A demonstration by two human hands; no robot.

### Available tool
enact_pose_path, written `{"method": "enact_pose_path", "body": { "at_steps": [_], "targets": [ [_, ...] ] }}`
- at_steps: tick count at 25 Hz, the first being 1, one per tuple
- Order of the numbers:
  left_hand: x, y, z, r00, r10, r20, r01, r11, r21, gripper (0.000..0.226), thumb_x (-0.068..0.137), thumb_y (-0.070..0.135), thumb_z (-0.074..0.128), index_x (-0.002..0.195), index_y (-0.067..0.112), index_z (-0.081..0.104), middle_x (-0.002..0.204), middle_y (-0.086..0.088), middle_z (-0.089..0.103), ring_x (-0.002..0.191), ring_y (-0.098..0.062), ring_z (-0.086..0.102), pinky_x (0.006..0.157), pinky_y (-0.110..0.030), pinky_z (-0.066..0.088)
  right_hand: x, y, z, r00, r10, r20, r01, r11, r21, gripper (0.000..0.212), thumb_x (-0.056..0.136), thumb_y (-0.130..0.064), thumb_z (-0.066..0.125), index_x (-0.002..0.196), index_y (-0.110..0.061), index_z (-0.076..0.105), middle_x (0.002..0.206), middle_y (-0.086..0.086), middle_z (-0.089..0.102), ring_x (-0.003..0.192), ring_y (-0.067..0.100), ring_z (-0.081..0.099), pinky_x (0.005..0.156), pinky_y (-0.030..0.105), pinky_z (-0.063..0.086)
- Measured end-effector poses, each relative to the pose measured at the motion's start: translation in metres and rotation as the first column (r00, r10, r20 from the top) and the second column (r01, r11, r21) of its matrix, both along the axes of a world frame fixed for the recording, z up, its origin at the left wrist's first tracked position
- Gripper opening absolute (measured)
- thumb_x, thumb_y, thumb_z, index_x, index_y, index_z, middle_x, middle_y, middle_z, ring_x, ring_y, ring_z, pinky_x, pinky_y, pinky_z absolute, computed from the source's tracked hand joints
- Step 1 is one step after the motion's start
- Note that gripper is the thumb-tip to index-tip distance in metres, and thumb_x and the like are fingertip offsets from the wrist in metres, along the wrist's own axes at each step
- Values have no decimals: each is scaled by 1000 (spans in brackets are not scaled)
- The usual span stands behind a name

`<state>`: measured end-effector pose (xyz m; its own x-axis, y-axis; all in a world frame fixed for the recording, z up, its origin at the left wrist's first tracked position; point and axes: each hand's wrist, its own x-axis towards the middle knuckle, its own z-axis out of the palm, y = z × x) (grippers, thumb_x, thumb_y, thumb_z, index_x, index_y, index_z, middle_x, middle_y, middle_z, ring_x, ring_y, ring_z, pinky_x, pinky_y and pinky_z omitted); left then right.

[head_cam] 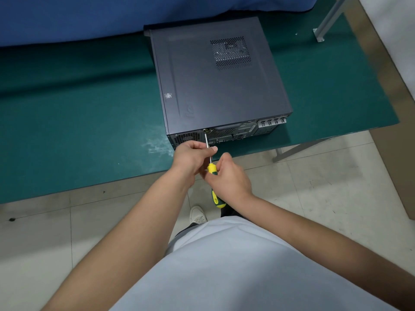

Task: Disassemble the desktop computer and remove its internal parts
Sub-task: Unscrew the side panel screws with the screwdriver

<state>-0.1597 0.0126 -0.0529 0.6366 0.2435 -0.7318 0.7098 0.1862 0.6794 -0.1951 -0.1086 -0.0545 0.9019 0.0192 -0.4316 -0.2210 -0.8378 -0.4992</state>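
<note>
1. Looking down from the head camera, a dark grey desktop computer case (221, 79) lies on its side on a bench (78, 122) covered with a green mat. The case sits toward the right half of the bench, with its rear panel facing the person at the near edge.
2. A perforated vent grille (230, 52) is set into the upward-facing side panel, toward the far end of the case.
3. The rear panel (226, 134) shows a fan grille at the left, port cut-outs in the middle and silver expansion slot covers (272, 122) at the right.
4. A screwdriver (212, 169) with a yellow and green handle points up and away from the person. Its metal shaft runs to the upper edge of the rear panel, and the tip meets that edge near a small screw (204, 129).
5. The left hand (190, 158) is curled, pinching the bare shaft between thumb and fingers just in front of the rear panel.
6. The right hand (229, 176) is wrapped around the middle of the handle; the butt end of the handle sticks out below the hand.
7. Both forearms are bare, reaching forward from a light grey shirt (235, 265).
8. A blue cloth (89, 16) hangs along the far side of the bench.
9. Pale floor tiles (314, 187) lie below, with a white shoe (197, 214) visible between the arms.
10. A grey metal frame leg (327, 21) stands at the upper right.
</note>
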Motion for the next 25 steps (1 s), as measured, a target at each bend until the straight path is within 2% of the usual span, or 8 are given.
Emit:
{"method": "enact_pose_path", "body": {
  "at_steps": [3,5,8,11,15,18,20,25],
  "targets": [
    [0,1,0,999,-14,32,15,1000,-16,25,78,8,89,86,11,65,69,-4,70,55,-17,64,53,-27,54,4,-2,-3,998,-26,-52,28,999,33,47,84,-63,65,88,-23,42,78,-4,61,73,23,60,56,37,41],
    [0,2,1,999,-25,43,26,999,-26,19,83,6,84,90,6,66,73,-9,71,56,-19,68,57,-29,58,6,-7,-4,976,-46,-212,103,958,269,38,88,-53,69,89,-21,49,81,2,66,74,21,62,66,40,47],
    [-1,7,2,999,-14,52,23,984,-176,8,93,-1,71,100,-2,67,84,-17,72,64,-22,73,60,-30,61,-1,-15,0,793,24,-608,453,643,617,22,98,-36,67,102,-15,61,88,12,70,71,21,67,72,39,56],
    [-3,13,3,998,-28,62,45,952,-303,15,99,-5,58,110,1,66,97,-16,77,82,-24,78,79,-39,64,-6,-24,0,691,75,-719,624,442,645,24,103,-26,57,113,-5,65,93,17,71,75,26,68,79,43,59],
    [-3,16,3,997,-30,71,54,924,-380,21,102,3,57,121,9,61,107,-14,78,97,-25,77,94,-44,57,-7,-25,-1,740,3,-673,582,500,641,16,101,-19,62,108,-5,66,93,14,74,77,22,71,74,36,61],
    [-5,12,2,996,-91,24,94,965,-245,25,88,21,81,104,12,64,93,-7,76,83,-21,75,73,-37,63,-7,-17,-1,812,-46,-582,459,667,587,19,94,-30,73,95,-18,58,83,-1,73,67,8,65,58,24,51],
    [-6,8,0,996,-86,22,89,980,-177,25,83,15,86,92,10,63,77,-7,70,68,-18,70,61,-30,59,-6,-14,-2,843,-45,-536,394,732,557,26,91,-34,76,102,-18,59,86,-3,65,72,9,60,66,28,50],
    [-6,12,-1,996,-74,40,81,970,-229,8,92,5,75,98,5,69,88,-14,77,77,-22,77,69,-31,62,-8,-20,1,726,25,-687,557,565,609,24,96,-24,71,112,-15,57,97,6,62,73,19,68,67,37,60]
  ]
}}
